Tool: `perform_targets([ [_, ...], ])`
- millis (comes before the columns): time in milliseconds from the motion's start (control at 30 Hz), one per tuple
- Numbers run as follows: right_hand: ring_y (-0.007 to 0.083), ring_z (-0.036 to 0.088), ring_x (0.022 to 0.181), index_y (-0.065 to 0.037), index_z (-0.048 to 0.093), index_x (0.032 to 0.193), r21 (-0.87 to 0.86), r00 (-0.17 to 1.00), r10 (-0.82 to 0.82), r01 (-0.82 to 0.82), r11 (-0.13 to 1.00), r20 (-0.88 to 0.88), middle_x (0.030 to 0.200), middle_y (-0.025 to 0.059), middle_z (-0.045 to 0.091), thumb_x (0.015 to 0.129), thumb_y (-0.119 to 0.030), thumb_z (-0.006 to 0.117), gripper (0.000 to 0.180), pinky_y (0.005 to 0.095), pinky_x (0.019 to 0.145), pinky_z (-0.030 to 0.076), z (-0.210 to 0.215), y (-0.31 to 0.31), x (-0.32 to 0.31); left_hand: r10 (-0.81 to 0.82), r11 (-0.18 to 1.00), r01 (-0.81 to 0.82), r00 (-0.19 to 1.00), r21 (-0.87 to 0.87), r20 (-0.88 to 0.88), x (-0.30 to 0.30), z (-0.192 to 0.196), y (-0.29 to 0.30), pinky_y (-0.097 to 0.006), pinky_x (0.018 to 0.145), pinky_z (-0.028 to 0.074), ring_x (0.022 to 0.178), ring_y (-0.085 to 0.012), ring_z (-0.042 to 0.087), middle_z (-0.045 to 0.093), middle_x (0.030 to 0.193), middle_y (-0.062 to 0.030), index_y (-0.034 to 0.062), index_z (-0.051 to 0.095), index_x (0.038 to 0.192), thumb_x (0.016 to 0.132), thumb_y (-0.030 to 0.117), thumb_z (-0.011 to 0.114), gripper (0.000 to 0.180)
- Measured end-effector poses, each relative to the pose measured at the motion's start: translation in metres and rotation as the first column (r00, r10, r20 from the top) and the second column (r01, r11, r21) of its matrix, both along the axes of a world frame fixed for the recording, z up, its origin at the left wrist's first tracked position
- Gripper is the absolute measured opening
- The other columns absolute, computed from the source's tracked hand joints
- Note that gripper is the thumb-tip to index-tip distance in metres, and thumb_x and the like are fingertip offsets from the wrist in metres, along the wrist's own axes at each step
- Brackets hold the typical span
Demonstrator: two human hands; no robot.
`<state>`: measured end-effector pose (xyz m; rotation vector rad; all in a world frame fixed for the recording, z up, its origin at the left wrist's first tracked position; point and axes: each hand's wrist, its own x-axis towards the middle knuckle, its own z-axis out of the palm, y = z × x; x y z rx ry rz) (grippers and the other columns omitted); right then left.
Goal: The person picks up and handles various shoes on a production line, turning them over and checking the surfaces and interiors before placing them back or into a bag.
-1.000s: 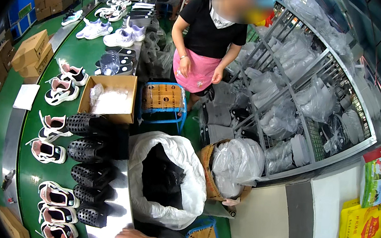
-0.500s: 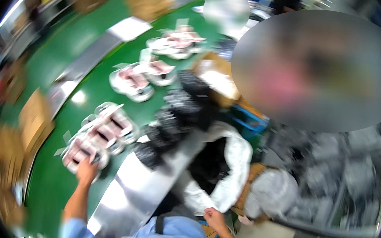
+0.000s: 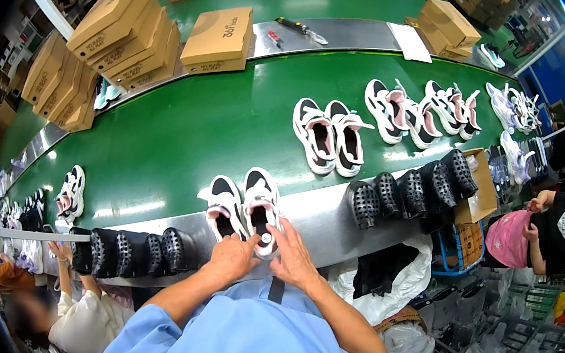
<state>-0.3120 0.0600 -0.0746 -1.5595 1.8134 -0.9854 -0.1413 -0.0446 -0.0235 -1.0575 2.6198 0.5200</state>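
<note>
A pair of white and black sneakers with pink lining stands at the near edge of the green belt, in front of me. My left hand (image 3: pixel 232 260) is closed at the heel of the right-hand sneaker (image 3: pixel 263 194), its fingers by the heel opening. My right hand (image 3: pixel 296 256) grips the same heel from the other side, fingers along the collar. A small round white piece (image 3: pixel 266 239) shows at the heel between my hands; its kind is unclear. The left-hand sneaker (image 3: pixel 223 197) stands beside it, close to my left fingers.
More sneakers (image 3: pixel 322 136) stand on the green belt (image 3: pixel 182 137). Black perforated shoe-shaped pieces (image 3: pixel 413 193) line the metal ledge (image 3: pixel 318 226) on both sides. A white bag (image 3: pixel 418 269) with black contents is at right. Shoe boxes (image 3: pixel 218 37) stand beyond. Co-workers (image 3: pixel 82 317) are at left and right.
The view has swung round and is sharper. My left hand has left the sneakers farther along the belt, and my right has left the white bag's rim; both are now at one sneaker's heel.
</note>
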Motion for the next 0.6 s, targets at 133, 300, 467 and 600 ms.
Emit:
perform_targets([
  [133,0.0489,0.054,0.124,0.004,0.051,0.136,0.129,0.975,-0.173,0.155,0.979,0.142,0.137,0.0316,0.053,0.086,-0.02,0.071,0.059,0.0506,0.107,0.045,-0.025,-0.011,0.018,0.175,0.966,-0.234,0.905,-0.11,-0.388,-0.005,0.008,-0.017,-0.051,0.077,0.054,0.096,-0.0404,0.063,0.06,0.098,-0.0202,-0.0008,0.057,0.127,0.08,0.024,0.085,0.061],
  [300,0.047,0.064,0.102,-0.001,0.061,0.118,0.221,0.967,-0.223,0.245,0.944,-0.119,0.114,0.0265,0.066,0.093,-0.023,0.066,0.034,0.0536,0.09,0.052,-0.047,-0.038,0.014,0.283,0.904,-0.116,0.883,0.412,-0.375,-0.041,-0.049,-0.096,-0.041,0.067,0.054,0.073,-0.0288,0.068,0.071,0.082,-0.0154,-0.0035,0.073,0.102,0.09,0.021,0.079,0.028],
  [467,0.0447,0.068,0.094,-0.003,0.065,0.109,0.203,0.934,-0.329,0.352,0.914,-0.139,0.102,0.0215,0.07,0.095,-0.021,0.061,0.023,0.055,0.085,0.053,-0.038,-0.046,0.004,0.664,0.268,-0.147,0.744,0.952,-0.072,-0.049,-0.08,-0.139,-0.031,0.057,0.055,0.064,-0.0161,0.067,0.075,0.084,-0.009,-0.0036,0.075,0.103,0.101,0.021,0.071,0.025],
  [600,0.0426,0.069,0.096,-0.004,0.065,0.11,0.247,0.934,-0.315,0.349,0.904,-0.167,0.102,0.0201,0.07,0.095,-0.021,0.061,0.023,0.0539,0.084,0.053,-0.023,-0.047,0.002,0.621,0.232,-0.118,0.782,0.966,-0.053,-0.051,-0.087,-0.14,-0.031,0.055,0.055,0.063,-0.0158,0.067,0.076,0.085,-0.0097,-0.0046,0.075,0.106,0.101,0.023,0.071,0.028],
])
